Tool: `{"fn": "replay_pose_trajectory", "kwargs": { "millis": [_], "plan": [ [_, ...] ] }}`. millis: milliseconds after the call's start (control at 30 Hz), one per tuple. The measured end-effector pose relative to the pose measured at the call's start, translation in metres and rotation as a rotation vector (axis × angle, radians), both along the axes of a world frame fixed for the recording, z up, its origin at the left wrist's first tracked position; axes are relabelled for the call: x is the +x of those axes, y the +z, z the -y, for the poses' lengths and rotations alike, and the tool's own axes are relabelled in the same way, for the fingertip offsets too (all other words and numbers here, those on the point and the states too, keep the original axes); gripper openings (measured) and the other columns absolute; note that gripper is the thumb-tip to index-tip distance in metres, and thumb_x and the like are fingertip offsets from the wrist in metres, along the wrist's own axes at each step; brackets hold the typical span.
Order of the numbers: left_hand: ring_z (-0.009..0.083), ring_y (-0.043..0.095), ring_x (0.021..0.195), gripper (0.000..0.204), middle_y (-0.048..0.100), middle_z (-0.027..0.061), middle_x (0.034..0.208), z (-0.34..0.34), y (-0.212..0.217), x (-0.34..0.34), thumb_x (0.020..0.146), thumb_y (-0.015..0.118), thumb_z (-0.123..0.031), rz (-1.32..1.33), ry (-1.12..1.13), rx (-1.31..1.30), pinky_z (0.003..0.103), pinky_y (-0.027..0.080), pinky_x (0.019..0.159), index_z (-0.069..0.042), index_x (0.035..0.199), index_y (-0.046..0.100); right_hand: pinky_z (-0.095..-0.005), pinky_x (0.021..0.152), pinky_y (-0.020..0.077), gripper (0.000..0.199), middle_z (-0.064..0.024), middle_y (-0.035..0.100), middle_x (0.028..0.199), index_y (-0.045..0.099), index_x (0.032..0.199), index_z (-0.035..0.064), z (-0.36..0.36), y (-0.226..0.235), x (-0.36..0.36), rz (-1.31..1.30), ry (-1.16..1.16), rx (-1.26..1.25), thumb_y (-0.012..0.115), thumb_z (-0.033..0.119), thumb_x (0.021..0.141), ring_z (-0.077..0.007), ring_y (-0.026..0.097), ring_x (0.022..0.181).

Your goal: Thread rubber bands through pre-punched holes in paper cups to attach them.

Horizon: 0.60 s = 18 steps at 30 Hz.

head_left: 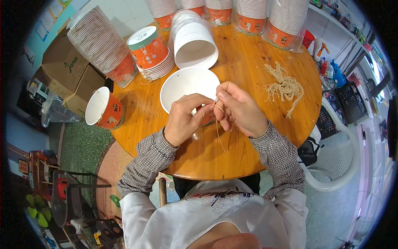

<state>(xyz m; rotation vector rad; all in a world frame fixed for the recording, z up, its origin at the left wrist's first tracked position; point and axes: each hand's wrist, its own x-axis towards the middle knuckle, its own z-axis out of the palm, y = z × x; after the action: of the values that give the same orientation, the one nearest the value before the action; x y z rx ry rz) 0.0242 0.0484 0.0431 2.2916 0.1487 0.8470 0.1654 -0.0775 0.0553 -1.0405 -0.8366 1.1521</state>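
Observation:
A white-lined paper bucket [178, 89] stands tilted on the table in front of me, with a bit of its orange outside showing under my hands. At its near right rim my left hand [182, 118] and my right hand [245, 108] meet, both pinching a thin tan string [218, 132]. A loop of the string shows between the fingers, and one loose end hangs toward the table. Whether it passes through the bucket's wall is hidden by my fingers. To the left, an orange bucket [112, 110] has a string across its mouth.
A loose bundle of tan strings [286, 85] lies at the right of the round wooden table [248, 159]. Tall stacks of paper buckets [101, 45] line the far side, with one wrapped stack [195, 45] lying down. A cardboard box [68, 66] is at the left; a white chair [348, 153] stands right.

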Motion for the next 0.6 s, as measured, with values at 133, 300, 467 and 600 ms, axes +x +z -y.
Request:
{"fn": "replay_pose_trajectory", "kwargs": {
  "millis": [133,300,467,600],
  "plan": [
    [0.0230,0.061,0.068,0.008,0.067,0.0095,0.082,0.003,-0.002,0.000,0.080,0.068,-0.005,0.053,0.040,-0.021,0.032,0.047,0.066,-0.001,0.088,0.068,-0.0189,0.040,0.0356,0.019,-0.0011,0.054,0.066,0.044,0.110,0.0036,-0.004,0.006,-0.002,0.019,-0.053,0.124,0.051,0.015,0.096,-0.0050,0.047,0.045],
    [0.0232,0.061,0.072,0.005,0.067,0.0082,0.080,0.010,0.000,-0.004,0.079,0.069,-0.007,0.060,0.163,0.091,0.034,0.044,0.069,-0.004,0.083,0.068,-0.0191,0.042,0.0343,0.023,0.0000,0.052,0.064,0.044,0.111,0.0016,-0.008,0.030,-0.002,0.045,-0.071,0.204,0.055,0.010,0.093,-0.0042,0.044,0.046],
    [0.0227,0.060,0.073,0.005,0.069,0.0062,0.080,0.015,-0.020,-0.008,0.077,0.070,-0.008,0.018,0.294,0.239,0.034,0.041,0.070,-0.005,0.082,0.070,-0.0203,0.040,0.0316,0.022,-0.0004,0.051,0.063,0.044,0.110,0.0001,-0.001,0.063,0.006,0.064,-0.157,0.377,0.055,0.009,0.093,-0.0052,0.043,0.045],
    [0.0207,0.059,0.071,0.006,0.067,0.0049,0.077,0.023,-0.016,-0.010,0.078,0.071,-0.007,0.010,0.311,0.272,0.033,0.042,0.075,-0.005,0.083,0.070,-0.0204,0.040,0.0302,0.023,-0.0020,0.050,0.064,0.043,0.112,0.0017,0.016,0.086,0.011,-0.050,-0.185,0.449,0.055,0.010,0.094,-0.0064,0.042,0.046]
  ]
}}
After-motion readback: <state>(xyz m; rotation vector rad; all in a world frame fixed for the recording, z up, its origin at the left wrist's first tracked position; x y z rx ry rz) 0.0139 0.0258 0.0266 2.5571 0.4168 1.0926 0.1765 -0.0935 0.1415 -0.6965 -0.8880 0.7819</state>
